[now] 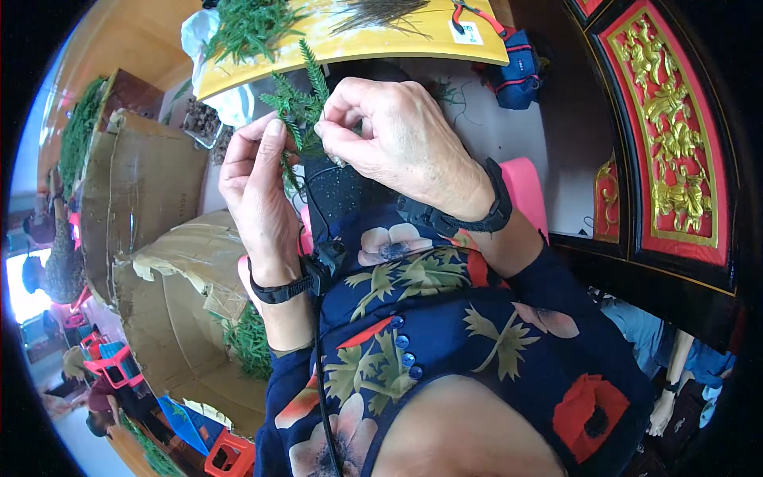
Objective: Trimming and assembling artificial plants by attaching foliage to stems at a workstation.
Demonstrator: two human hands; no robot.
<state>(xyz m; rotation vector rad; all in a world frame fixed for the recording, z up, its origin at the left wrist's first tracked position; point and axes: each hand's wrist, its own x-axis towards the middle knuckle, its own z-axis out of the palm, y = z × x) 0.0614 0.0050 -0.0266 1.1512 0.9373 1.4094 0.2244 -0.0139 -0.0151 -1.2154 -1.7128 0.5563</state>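
Between the thumb and fingers of my left hand [258, 187] is the stem of a green artificial-looking leafy sprig [314, 73]. Its needle-like branches point up and away from me, and its lower end hangs below the fingers. My right hand [405, 143] is closed in a pinch right beside the sprig's branches. Whatever lies between those fingertips is too small to make out. Both hands are held over my lap, just short of the yellow table [350, 54], and each wrist wears a black strap.
On the table lie a heap of green sprigs [248, 30], thin brown stems [385, 12] and red-handled pliers [483, 17]. A blue pouch [520, 73] hangs by its right corner. Torn cardboard boxes [151, 187] stand at left, a carved red-gold panel [675, 131] at right. Other people are nearby.
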